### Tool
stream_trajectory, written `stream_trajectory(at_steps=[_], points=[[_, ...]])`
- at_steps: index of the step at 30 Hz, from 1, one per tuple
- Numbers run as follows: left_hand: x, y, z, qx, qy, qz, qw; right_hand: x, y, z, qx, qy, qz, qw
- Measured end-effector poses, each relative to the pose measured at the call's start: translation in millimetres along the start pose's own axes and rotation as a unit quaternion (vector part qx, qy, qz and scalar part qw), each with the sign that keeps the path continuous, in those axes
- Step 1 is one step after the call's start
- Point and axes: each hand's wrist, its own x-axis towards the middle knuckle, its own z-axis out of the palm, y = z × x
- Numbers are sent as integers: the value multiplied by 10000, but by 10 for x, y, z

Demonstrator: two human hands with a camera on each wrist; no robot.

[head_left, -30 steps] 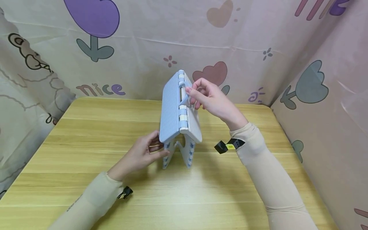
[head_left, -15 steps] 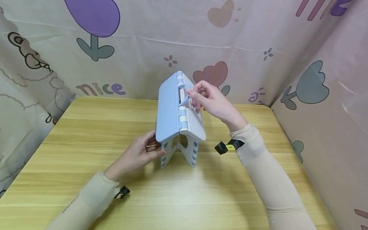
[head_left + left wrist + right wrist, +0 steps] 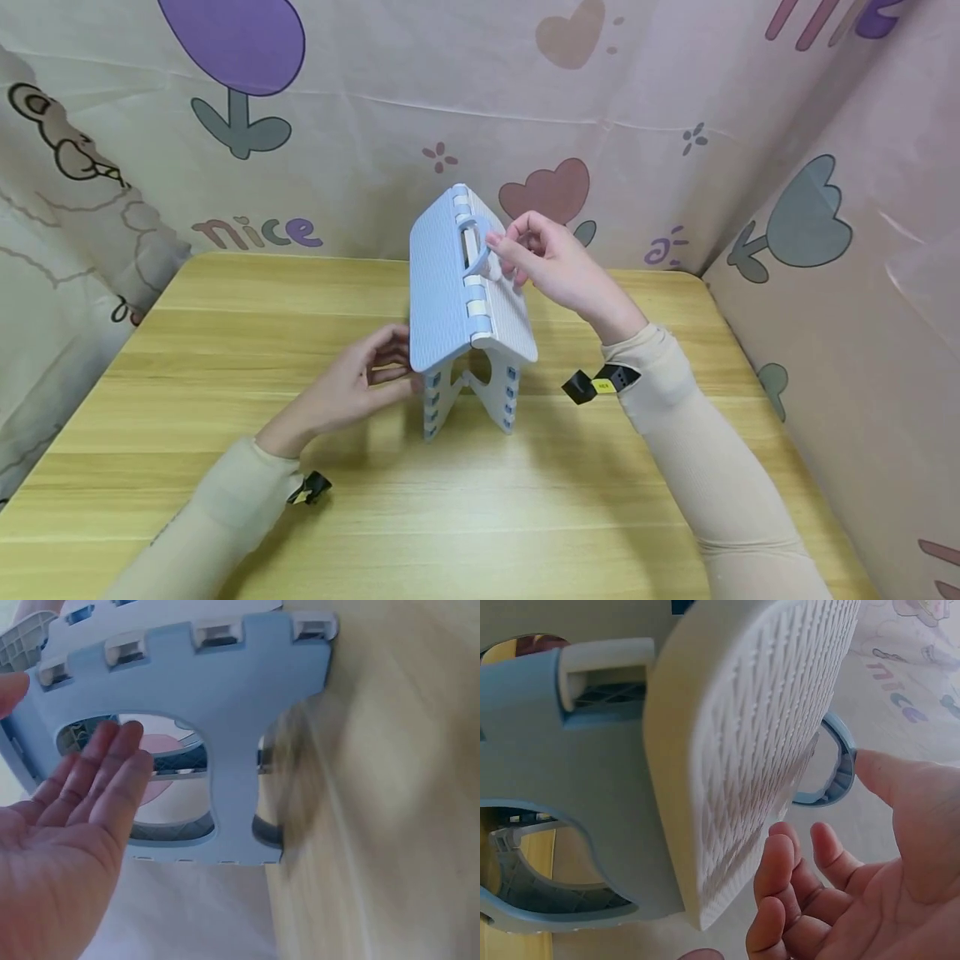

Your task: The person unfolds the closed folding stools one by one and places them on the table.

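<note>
1. The folding step stool (image 3: pixel 475 308) stands half-folded on the desk (image 3: pixel 435 517), between the two hands, its top panels sloping like a roof.
2. Its long axis, the hinged ridge, points away from the person, the far end angled slightly left.
3. The right hand (image 3: pixel 555 267) is at the ridge, with the stool to its left; its thumb tip touches the outer edge of the blue carry handle (image 3: pixel 483 231), while the loosely curled fingers stay clear and grip nothing.
4. The left hand (image 3: pixel 341 383) is lower, the stool to its right; its fingers extend toward the near-left leg panel (image 3: pixel 438 404), thumb spread, holding nothing. Whether its fingertips touch, I cannot tell.
</note>
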Motion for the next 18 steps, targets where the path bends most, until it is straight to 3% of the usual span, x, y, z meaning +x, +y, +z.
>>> stream_trajectory(at_steps=[7, 13, 18], points=[[46, 73, -74, 120, 649, -76, 9978, -62, 114, -10, -18, 135, -55, 9999], [155, 258, -140, 574, 1483, -191, 9871, -135, 232, 42, -56, 340, -199, 9992], [292, 386, -122, 812, 1556, -121, 9844, -161, 307, 123, 118, 92, -353, 9993]])
